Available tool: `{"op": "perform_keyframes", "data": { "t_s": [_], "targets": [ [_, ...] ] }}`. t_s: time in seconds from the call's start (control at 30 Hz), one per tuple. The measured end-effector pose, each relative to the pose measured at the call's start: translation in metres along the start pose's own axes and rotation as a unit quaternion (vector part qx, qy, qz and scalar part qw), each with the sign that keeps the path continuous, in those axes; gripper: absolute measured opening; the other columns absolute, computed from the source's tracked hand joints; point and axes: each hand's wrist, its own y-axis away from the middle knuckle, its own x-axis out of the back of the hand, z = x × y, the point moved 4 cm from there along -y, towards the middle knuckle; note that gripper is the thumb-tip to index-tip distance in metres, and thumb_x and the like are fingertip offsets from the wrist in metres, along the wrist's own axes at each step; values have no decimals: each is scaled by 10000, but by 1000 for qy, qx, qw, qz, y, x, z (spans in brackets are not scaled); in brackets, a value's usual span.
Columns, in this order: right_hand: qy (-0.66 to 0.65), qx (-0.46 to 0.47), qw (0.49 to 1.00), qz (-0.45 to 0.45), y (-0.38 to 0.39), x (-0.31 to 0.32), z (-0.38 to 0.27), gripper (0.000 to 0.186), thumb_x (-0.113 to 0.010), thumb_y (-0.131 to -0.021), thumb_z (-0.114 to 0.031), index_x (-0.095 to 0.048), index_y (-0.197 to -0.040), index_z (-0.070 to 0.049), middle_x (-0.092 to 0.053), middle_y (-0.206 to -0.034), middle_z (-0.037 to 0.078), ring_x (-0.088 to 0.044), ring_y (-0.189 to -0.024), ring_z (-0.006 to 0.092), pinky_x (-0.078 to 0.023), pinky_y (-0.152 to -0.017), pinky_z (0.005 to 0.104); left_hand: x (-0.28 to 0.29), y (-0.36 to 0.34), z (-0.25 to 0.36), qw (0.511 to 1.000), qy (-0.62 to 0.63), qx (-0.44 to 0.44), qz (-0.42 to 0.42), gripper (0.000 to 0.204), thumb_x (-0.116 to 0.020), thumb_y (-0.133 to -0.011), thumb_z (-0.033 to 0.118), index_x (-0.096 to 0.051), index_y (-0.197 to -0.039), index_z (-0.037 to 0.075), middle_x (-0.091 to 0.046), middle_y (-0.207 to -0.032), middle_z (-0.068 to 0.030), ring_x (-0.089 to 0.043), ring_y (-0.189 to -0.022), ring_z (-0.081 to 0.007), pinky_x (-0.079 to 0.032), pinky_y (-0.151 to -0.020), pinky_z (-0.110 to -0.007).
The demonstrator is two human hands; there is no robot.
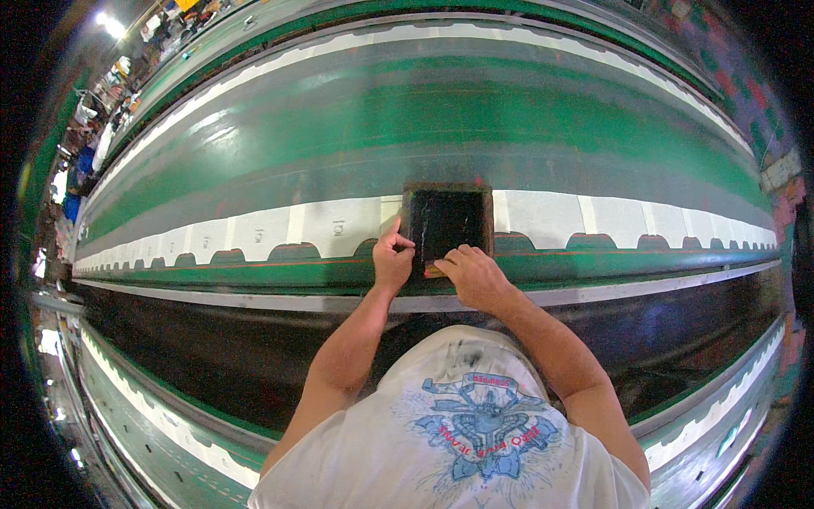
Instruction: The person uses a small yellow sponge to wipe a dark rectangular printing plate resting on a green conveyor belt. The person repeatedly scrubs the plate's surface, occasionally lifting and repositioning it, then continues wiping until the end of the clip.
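Observation:
A small rectangular screen-printing frame [489,217] with a dark inside lies over the row of white fabric pieces [339,222] along the near side of a long green table. My left hand [393,261] is closed at its left edge, index finger stretched along the side and thumb bent against it. At the frame's near end, my right hand [480,278] grips a squeegee [435,271] with an orange-brown edge; the fingers hide most of it. Left of the frame, several fabric pieces bear small grey marks; those to its right look plain.
The long green table [339,140] curves across the view, with another white fabric row [475,31] along its far side. A pale rail [280,299] edges its near side. Behind me stands another green table [170,445] with white pieces. Clutter fills the far left.

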Motion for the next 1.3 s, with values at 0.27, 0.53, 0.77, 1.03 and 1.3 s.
{"op": "perform_keyframes", "data": {
  "t_s": [0.27,0.53,0.77,1.03,1.3],
  "targets": [
    [-54,-70,995,-51,-58,13,64,423,-634,-879,22,-798,-1264,-39,-799,-1229,183,-696,-1235,419,-565,-1093,518,0,4,-4,999,5,49,-20,107,-764,-773,-53,-739,-851,16,-624,-1657,-277,-686,-1389,-387,-510,-1173,-456],
    [-12,-38,991,125,-67,0,67,292,-659,-859,-16,-795,-1113,-63,-812,-1142,162,-751,-1084,410,-577,-976,529,0,2,9,999,-40,21,-26,106,-756,-754,-42,-709,-810,36,-631,-1624,-313,-690,-1338,-454,-531,-1132,-501],
    [4,3,1000,7,-20,-16,16,305,-670,-917,-72,-790,-1180,-168,-761,-1087,112,-731,-1090,351,-556,-988,489,-2,5,3,999,-34,-20,-5,144,-765,-745,-58,-735,-838,48,-637,-1613,-325,-673,-1396,-442,-497,-1192,-494],
    [-27,-67,992,100,-90,0,84,327,-688,-919,-60,-817,-1205,-152,-809,-1138,124,-747,-1142,378,-578,-1039,508,-3,6,6,1000,15,1,-13,115,-718,-734,-58,-725,-808,30,-590,-1673,-306,-577,-1497,-458,-452,-1239,-514],
    [35,-69,997,31,-52,-15,34,439,-711,-912,-75,-800,-1334,-157,-783,-1175,81,-723,-1128,325,-548,-1045,477,-3,4,14,998,-5,-59,1,127,-688,-757,-57,-741,-834,30,-581,-1642,-366,-589,-1464,-479,-420,-1251,-546]
  ]
}}
